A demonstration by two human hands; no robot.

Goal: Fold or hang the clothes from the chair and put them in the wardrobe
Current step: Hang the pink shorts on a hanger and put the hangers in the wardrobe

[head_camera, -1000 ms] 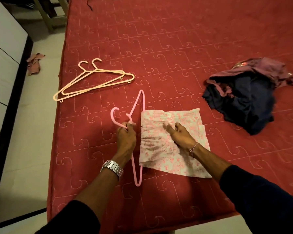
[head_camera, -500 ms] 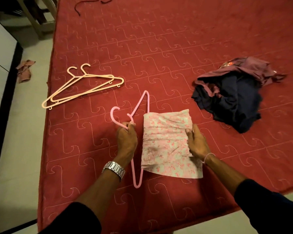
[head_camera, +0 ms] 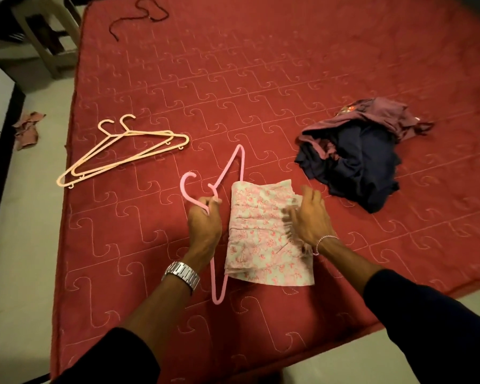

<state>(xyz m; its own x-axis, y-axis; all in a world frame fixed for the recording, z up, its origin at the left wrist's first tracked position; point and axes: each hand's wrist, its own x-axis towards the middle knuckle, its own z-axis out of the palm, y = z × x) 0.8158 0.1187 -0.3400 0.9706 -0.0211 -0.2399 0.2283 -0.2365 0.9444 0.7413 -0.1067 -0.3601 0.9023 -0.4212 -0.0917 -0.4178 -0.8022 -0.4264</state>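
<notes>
On the red quilted mattress (head_camera: pixel 261 79), the left hand (head_camera: pixel 204 223) grips the neck of a pink plastic hanger (head_camera: pixel 227 173). The right hand (head_camera: pixel 309 217), fingers spread and blurred, rests on the folded pink floral garment (head_camera: pixel 261 239) draped over the hanger's bar, near a dark pile of clothes (head_camera: pixel 358 162).

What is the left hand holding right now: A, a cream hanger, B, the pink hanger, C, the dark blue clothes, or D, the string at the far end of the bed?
B: the left hand grips the pink hanger just below its hook, while the cream hangers, dark blue clothes and string lie untouched.
</notes>
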